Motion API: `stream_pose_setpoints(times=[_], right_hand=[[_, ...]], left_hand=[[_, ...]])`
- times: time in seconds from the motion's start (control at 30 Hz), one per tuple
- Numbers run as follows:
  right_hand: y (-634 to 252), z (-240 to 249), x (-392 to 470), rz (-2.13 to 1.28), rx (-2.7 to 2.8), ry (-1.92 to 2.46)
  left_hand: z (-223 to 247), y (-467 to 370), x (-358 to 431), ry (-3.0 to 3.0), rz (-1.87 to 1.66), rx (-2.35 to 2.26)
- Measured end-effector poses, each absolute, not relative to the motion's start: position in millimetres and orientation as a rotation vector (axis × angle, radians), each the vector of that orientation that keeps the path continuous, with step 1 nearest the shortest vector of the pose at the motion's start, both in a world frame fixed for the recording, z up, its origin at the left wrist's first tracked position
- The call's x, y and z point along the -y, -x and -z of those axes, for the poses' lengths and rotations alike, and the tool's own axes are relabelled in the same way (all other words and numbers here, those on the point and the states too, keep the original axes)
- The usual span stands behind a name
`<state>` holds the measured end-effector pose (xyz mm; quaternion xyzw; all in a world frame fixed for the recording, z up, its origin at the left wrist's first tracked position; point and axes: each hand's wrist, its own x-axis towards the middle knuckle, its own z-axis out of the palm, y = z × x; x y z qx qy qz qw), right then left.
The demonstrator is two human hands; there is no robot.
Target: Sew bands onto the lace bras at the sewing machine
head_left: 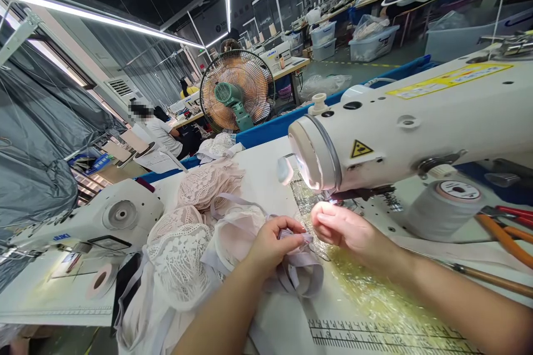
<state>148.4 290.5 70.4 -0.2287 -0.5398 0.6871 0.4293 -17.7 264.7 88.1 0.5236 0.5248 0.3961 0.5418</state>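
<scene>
My left hand point(275, 244) pinches a pale lilac strap point(308, 274) that loops down below the fingers. This strap lies with a white lace bra point(181, 263) and more bra cups in a heap to the left. My right hand point(343, 233) is closed, its fingertips pressed together just under the head of the sewing machine point(387, 133). Whatever it may pinch is hidden or too small to name. A small light shines by the needle area, right above these fingertips. The two hands are a little apart.
Yellowish clear thread scraps point(375, 288) cover the table beside a printed ruler point(345, 333). To the right are a grey thread cone point(443, 211) and orange-handled tools point(503, 238). A second sewing machine point(95, 216) stands left. Behind are a large fan point(237, 91) and a seated person point(162, 133).
</scene>
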Motion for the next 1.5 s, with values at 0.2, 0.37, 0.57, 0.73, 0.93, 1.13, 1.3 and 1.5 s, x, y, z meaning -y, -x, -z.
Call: stream_pose_setpoints(times=[0.2, 0.37, 0.57, 0.73, 0.93, 1.13, 1.3, 1.5], right_hand=[[-145, -65, -291, -1.71, 1.388, 0.562], [-153, -76, -290, -1.821, 1.532, 0.591], [-172, -94, -284, -1.081, 2.039, 0.779], [-174, -91, -277, -0.501, 2.018, 0.755], [-161, -78, -276, -0.575, 2.139, 0.768], [-161, -76, -286, -0.72, 2.152, 0.921], [-163, -93, -283, -1.008, 1.895, 1.074], [-147, -81, -275, -1.563, 1.681, 0.931]], left_hand=[[-84, 15, -265, -1.332, -0.99, -1.315], [-88, 16, -264, -1.523, -0.983, -1.42], [-86, 18, -264, -1.672, -0.994, -1.49], [-88, 15, -261, -1.828, -1.054, -1.468], [-92, 13, -256, -1.933, -1.064, -1.35], [-90, 12, -260, -1.475, -0.997, -1.357], [-91, 16, -265, -0.915, -1.012, -1.136], [-97, 17, -263, -0.838, -1.021, -1.005]])
